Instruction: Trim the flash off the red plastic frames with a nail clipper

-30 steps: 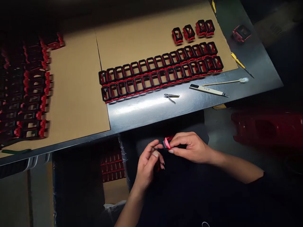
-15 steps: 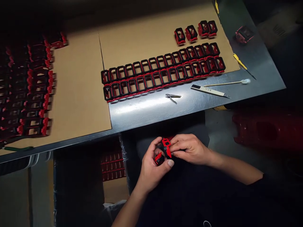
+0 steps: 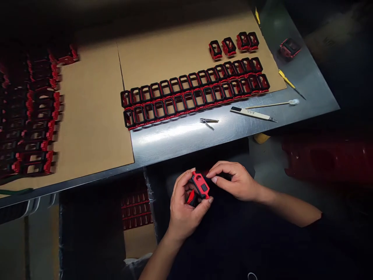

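Observation:
Below the table's front edge, my left hand (image 3: 186, 204) grips a small red and black plastic housing (image 3: 198, 188), thumb and fingers wrapped round it. My right hand (image 3: 233, 181) hovers just right of the part with its fingers curled together; whether they touch the part or hold anything is hidden in the dark. On the table, two long rows of the same red and black housings (image 3: 195, 98) lie on brown cardboard (image 3: 169, 58).
Further housings (image 3: 233, 44) sit behind the rows, a dark stack (image 3: 29, 112) at the left. Tweezers (image 3: 209, 121), a flat labelled tool (image 3: 252, 113), a cotton swab (image 3: 274, 104) and a yellow tool (image 3: 286, 79) lie on the metal table (image 3: 180, 138). A box of parts (image 3: 136, 210) sits under it.
The housing passed from my right hand's pinch into my left hand, which turned it so its red face shows. My right hand's fingers drew slightly away to the right.

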### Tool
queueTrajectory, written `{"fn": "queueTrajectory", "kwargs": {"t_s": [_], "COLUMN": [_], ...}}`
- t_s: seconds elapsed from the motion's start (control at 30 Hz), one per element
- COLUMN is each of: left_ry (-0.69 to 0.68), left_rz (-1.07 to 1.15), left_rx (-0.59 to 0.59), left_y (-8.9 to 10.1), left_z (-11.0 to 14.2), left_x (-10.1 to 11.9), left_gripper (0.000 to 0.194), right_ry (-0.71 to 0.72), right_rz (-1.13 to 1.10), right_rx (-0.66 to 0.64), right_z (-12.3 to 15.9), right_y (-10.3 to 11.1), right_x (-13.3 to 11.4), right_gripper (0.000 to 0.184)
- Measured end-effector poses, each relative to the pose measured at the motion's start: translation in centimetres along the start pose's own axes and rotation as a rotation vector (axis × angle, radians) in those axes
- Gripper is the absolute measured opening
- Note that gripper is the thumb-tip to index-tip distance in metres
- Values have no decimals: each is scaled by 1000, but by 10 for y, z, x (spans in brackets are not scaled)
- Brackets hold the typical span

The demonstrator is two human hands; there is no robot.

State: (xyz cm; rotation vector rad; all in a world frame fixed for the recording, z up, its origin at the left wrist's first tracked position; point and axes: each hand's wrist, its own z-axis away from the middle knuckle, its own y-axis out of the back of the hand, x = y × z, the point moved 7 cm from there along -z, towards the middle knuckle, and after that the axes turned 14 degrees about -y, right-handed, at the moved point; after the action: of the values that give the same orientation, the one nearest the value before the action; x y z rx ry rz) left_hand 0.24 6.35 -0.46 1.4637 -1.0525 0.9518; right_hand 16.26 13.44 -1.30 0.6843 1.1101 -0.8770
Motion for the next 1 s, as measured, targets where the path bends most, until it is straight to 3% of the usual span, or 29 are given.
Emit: {"fn": "queueTrajectory", "kwargs": {"t_s": [0.1, 0.2, 0.57, 0.73, 1.0], "left_ry": [-72, -123, -247, -227, -301], "left_rz": [-76, -147, -246, -250, -268], "left_rx": [-14, -26, -41, -50, -84], "left_y": [0, 1, 0, -1, -2], "left_z": [-1, -2, -7, -7, -10], "left_x": [3, 5, 12, 9, 10], "left_gripper": [62, 63, 64, 65, 62], "right_ry": [-231, -334, -396, -387, -388], "right_rz": [-163, -301, -411, -427, -362], "right_rx": [-126, -243, -335, -345, -307], "right_z": [0, 3, 1, 0, -3], "right_y": [-7, -14, -21, -23, -26], "right_x": [11, 13, 14, 17, 17], "right_gripper": [22, 31, 34, 36, 36]}}
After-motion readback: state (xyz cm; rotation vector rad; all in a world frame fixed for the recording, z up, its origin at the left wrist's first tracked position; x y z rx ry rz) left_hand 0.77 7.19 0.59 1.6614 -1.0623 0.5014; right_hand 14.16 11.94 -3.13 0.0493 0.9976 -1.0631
